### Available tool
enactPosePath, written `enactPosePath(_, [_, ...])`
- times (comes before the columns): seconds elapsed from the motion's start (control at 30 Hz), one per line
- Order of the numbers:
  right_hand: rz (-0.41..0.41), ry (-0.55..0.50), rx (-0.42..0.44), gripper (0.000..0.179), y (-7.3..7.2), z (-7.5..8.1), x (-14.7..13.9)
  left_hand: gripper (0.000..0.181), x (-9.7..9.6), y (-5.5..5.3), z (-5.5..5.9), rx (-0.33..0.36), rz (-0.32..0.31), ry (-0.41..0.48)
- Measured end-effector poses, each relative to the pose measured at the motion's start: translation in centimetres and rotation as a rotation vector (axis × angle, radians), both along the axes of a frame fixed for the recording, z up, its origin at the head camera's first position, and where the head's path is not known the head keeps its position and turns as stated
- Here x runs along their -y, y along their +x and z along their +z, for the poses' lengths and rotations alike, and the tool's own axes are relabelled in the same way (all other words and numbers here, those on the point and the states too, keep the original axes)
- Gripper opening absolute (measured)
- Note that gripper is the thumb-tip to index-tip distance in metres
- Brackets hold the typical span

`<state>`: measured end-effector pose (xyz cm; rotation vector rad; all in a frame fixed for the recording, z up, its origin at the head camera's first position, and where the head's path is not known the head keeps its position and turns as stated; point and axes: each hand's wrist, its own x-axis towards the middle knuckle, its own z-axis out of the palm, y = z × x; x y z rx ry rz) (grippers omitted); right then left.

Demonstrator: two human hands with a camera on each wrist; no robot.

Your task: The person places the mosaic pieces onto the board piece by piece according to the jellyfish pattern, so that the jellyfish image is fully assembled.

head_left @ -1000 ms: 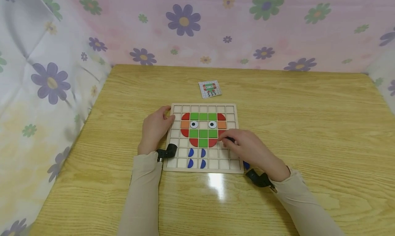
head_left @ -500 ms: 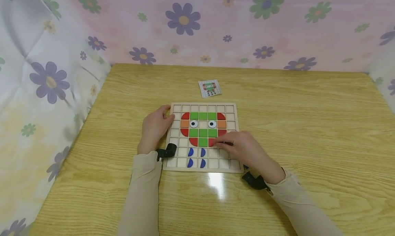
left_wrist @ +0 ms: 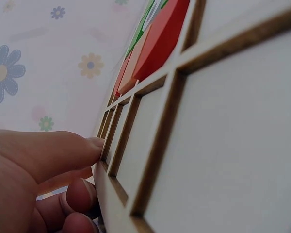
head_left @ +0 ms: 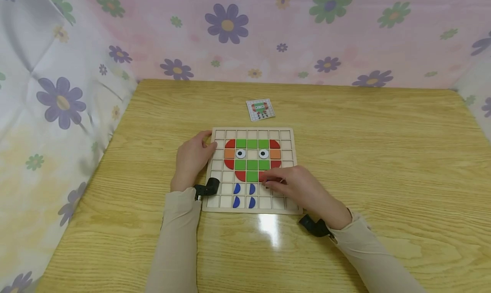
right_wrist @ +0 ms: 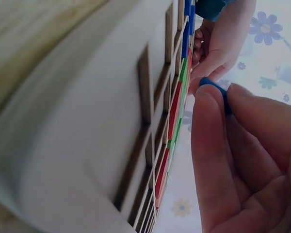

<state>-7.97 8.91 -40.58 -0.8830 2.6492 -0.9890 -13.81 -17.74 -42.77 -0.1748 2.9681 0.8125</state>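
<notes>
A wooden grid board lies on the table in the head view. My left hand grips its left edge, and in the left wrist view the thumb presses on the rim with the other fingers curled below. My right hand is over the board's lower right part. Between its thumb and fingers it pinches a blue half-round piece, largely hidden in the head view. Set in the grid are green squares, red rounded pieces, orange squares, two eye discs and several blue half-rounds.
A small picture card with a similar coloured face on a grid lies behind the board. The wood-grain table ends at flower-printed cloth at the back and left. Black wrist devices sit at both cuffs.
My right hand has moved slightly left across the board, its fingertips now over the lower right red rounded piece. The left hand stays at the left edge.
</notes>
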Motion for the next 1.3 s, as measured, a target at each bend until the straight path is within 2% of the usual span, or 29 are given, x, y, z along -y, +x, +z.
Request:
enactPosePath(0.13, [-0.03, 0.01, 0.034, 0.013, 0.0, -0.1, 0.2, 0.045, 0.0, -0.1, -0.1, 0.006, 0.003, 0.006])
enactPosePath(0.23, [-0.03, 0.036, 0.013, 0.01, -0.1, -0.2, 0.3, 0.045, 0.1, -0.2, -0.1, 0.003, 0.0, 0.005])
enactPosePath(0.57, [0.046, 0.116, -0.039, 0.011, -0.2, -0.7, 1.0, 0.046, 0.2, -0.1, 0.0, 0.015, 0.002, 0.0])
enactPosePath(0.67, [0.046, 0.135, -0.051, 0.011, -0.1, -0.8, 1.1, 0.046, 0.1, -0.1, 0.0, 0.018, 0.004, 0.0])
enactPosePath(0.83, [-0.012, 0.141, -0.031, 0.01, 0.1, -0.9, 1.2, 0.045, 0.0, -0.1, 0.1, 0.015, 0.001, 0.003])
enactPosePath(1.0, [-0.037, 0.154, -0.038, 0.012, 0.2, -0.8, 1.3, 0.045, -0.1, -0.1, 0.2, 0.011, 0.003, 0.013])
enactPosePath(1.3, [0.001, 0.169, 0.013, 0.014, 0.2, -0.5, 1.0, 0.045, 0.0, -0.1, 0.1, 0.007, 0.001, 0.009])
